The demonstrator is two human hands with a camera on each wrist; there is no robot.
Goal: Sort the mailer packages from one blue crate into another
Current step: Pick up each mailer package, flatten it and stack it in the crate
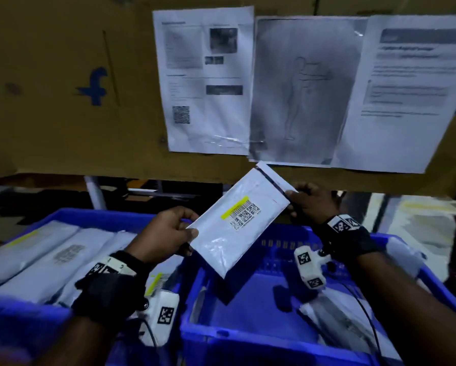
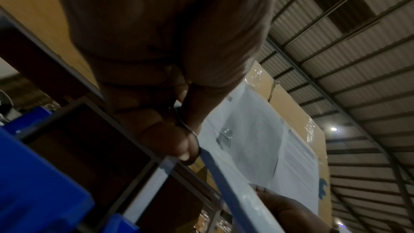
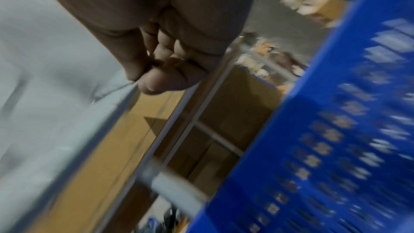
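Observation:
A white mailer package (image 1: 237,223) with a barcode label and a yellow strip hangs tilted in the air above the gap between two blue crates. My left hand (image 1: 168,231) pinches its lower left edge, thumb on top. My right hand (image 1: 308,202) pinches its upper right corner. The left blue crate (image 1: 71,215) holds several white mailers lying side by side. The right blue crate (image 1: 248,336) is mostly bare inside, with a couple of mailers (image 1: 337,318) at its right. The left wrist view shows the mailer's edge (image 2: 224,180) under my thumb; in the blurred right wrist view the mailer (image 3: 56,86) fills the left.
A large cardboard panel (image 1: 63,88) with printed paper sheets (image 1: 205,80) taped on it stands close behind the crates. A metal shelf frame (image 3: 190,130) runs under it. White camera units with cables hang from both wrists above the crates.

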